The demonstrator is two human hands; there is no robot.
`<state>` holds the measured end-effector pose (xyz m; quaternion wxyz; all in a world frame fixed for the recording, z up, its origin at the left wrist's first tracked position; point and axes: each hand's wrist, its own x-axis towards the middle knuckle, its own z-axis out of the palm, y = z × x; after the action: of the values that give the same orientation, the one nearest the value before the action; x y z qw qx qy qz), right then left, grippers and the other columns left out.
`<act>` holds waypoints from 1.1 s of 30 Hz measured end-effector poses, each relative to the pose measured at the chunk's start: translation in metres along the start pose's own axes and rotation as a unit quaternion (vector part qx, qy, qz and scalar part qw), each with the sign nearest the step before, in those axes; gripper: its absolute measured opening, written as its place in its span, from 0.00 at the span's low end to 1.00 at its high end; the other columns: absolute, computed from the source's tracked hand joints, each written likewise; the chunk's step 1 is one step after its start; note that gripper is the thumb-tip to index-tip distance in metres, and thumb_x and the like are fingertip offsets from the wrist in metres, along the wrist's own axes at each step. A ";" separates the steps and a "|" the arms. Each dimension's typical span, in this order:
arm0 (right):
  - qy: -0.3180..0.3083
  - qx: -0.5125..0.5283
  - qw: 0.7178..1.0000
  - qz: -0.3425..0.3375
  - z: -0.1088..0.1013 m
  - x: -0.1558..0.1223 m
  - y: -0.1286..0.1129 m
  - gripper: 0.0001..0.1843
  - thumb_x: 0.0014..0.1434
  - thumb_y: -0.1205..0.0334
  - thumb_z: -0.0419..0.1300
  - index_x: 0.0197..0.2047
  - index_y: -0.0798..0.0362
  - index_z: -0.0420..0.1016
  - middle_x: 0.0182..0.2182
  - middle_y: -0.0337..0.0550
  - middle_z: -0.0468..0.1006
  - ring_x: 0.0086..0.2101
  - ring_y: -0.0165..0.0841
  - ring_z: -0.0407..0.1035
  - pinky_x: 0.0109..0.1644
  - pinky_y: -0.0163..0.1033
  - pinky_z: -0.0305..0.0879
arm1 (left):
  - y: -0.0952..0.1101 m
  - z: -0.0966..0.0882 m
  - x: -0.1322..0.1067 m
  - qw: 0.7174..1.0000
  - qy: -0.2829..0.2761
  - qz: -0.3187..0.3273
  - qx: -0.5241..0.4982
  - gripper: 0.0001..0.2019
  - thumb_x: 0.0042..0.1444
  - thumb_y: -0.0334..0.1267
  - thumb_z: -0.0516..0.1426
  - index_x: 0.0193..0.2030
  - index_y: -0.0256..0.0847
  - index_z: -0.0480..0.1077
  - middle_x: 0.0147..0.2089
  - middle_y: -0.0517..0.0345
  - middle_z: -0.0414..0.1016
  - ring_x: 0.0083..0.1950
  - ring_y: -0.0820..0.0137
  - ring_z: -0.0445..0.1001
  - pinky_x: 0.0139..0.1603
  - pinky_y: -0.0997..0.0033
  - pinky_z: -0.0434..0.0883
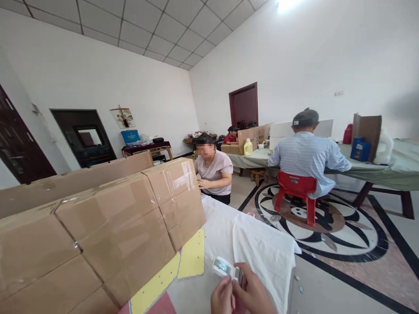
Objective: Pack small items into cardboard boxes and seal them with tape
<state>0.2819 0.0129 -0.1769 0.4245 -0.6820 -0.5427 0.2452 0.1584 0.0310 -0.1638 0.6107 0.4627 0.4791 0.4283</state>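
Note:
At the bottom of the head view, a small white, box-like thing (224, 266) with a teal panel on its face is held above the white cloth; I cannot make out its exact kind. My left hand (223, 296) pinches it from below with closed fingers. Thumb and fingers of my right hand (254, 290) grip its right end, where a grey part shows. Both hands almost touch. Beneath them, the white cloth (216, 222) covers the table, with yellow patterned sheets (192, 257) lying to the left.
Taped cardboard boxes (114, 235) form a wall on the left. Beyond them sits a person in a light top (216, 172). On the right, another person (303, 152) sits on a red chair (296, 185) at a long table (406, 159) with bottles. Someone in red (231, 137) is farther back.

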 end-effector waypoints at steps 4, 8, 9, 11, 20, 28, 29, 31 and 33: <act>-0.011 0.001 1.000 -0.001 -0.002 0.000 -0.001 0.22 0.63 0.49 0.56 0.55 0.50 0.71 0.25 0.36 0.72 0.27 0.36 0.69 0.33 0.38 0.61 | 0.018 0.003 -0.015 0.959 -0.047 -0.144 -0.241 0.22 0.40 0.46 0.70 0.39 0.35 0.75 0.19 0.71 0.60 0.15 0.84 0.47 0.15 0.80 0.47; -0.023 0.004 1.000 -0.004 -0.008 -0.002 -0.007 0.23 0.62 0.49 0.57 0.56 0.51 0.70 0.26 0.37 0.73 0.28 0.36 0.69 0.33 0.39 0.61 | 0.036 0.007 -0.031 0.883 -0.034 -0.192 -0.427 0.10 0.51 0.32 0.67 0.38 0.33 0.72 0.28 0.67 0.67 0.18 0.89 0.49 0.17 0.83 0.50; -0.026 0.005 1.000 -0.006 -0.009 -0.001 -0.008 0.23 0.62 0.49 0.57 0.56 0.52 0.70 0.26 0.37 0.73 0.28 0.36 0.69 0.33 0.39 0.61 | 0.038 0.008 -0.033 0.872 -0.031 -0.194 -0.448 0.08 0.55 0.30 0.63 0.42 0.32 0.73 0.30 0.66 0.68 0.18 0.89 0.50 0.17 0.84 0.51; -0.034 0.006 0.999 -0.012 -0.011 0.000 -0.007 0.24 0.61 0.50 0.58 0.56 0.53 0.70 0.27 0.38 0.74 0.28 0.35 0.69 0.34 0.38 0.61 | 0.041 0.011 -0.033 0.858 -0.035 -0.196 -0.473 0.08 0.61 0.27 0.57 0.47 0.30 0.72 0.31 0.65 0.69 0.18 0.88 0.50 0.18 0.84 0.52; -0.038 0.007 0.999 -0.014 -0.013 -0.001 -0.009 0.22 0.58 0.58 0.60 0.56 0.50 0.71 0.36 0.39 0.77 0.29 0.31 0.69 0.33 0.35 0.60 | 0.036 0.016 -0.020 0.840 -0.057 -0.201 -0.501 0.09 0.66 0.25 0.51 0.47 0.31 0.71 0.28 0.68 0.63 0.17 0.87 0.52 0.16 0.82 0.53; -0.027 -0.004 0.999 -0.036 -0.013 -0.003 -0.011 0.18 0.61 0.58 0.59 0.55 0.49 0.71 0.51 0.43 0.77 0.33 0.32 0.72 0.37 0.37 0.64 | 0.037 0.014 -0.017 0.827 -0.040 -0.221 -0.515 0.12 0.72 0.29 0.46 0.48 0.28 0.69 0.22 0.72 0.56 0.15 0.85 0.54 0.15 0.81 0.52; -0.026 -0.002 0.999 -0.040 -0.013 -0.003 -0.011 0.18 0.61 0.58 0.59 0.55 0.49 0.71 0.52 0.42 0.77 0.34 0.32 0.72 0.37 0.37 0.64 | 0.037 0.015 -0.018 0.827 -0.037 -0.221 -0.515 0.12 0.72 0.29 0.46 0.48 0.28 0.69 0.21 0.72 0.56 0.15 0.85 0.53 0.15 0.81 0.51; -0.023 0.002 0.999 -0.046 -0.013 -0.003 -0.012 0.18 0.61 0.58 0.59 0.55 0.49 0.71 0.53 0.42 0.77 0.34 0.32 0.72 0.38 0.37 0.65 | 0.038 0.015 -0.019 0.827 -0.031 -0.221 -0.515 0.11 0.72 0.29 0.46 0.48 0.28 0.69 0.21 0.73 0.55 0.15 0.85 0.53 0.14 0.81 0.50; -0.022 0.001 0.999 -0.048 -0.013 -0.003 -0.012 0.18 0.61 0.59 0.60 0.55 0.48 0.71 0.53 0.41 0.77 0.35 0.32 0.73 0.38 0.37 0.65 | 0.039 0.016 -0.019 0.827 -0.029 -0.222 -0.516 0.11 0.73 0.30 0.46 0.48 0.29 0.69 0.20 0.73 0.54 0.15 0.85 0.53 0.15 0.80 0.50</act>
<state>0.2848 0.0066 -0.1606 0.4244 -0.6492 -0.5840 0.2397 0.1678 0.0179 -0.1206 0.8525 -0.0261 0.2601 0.4527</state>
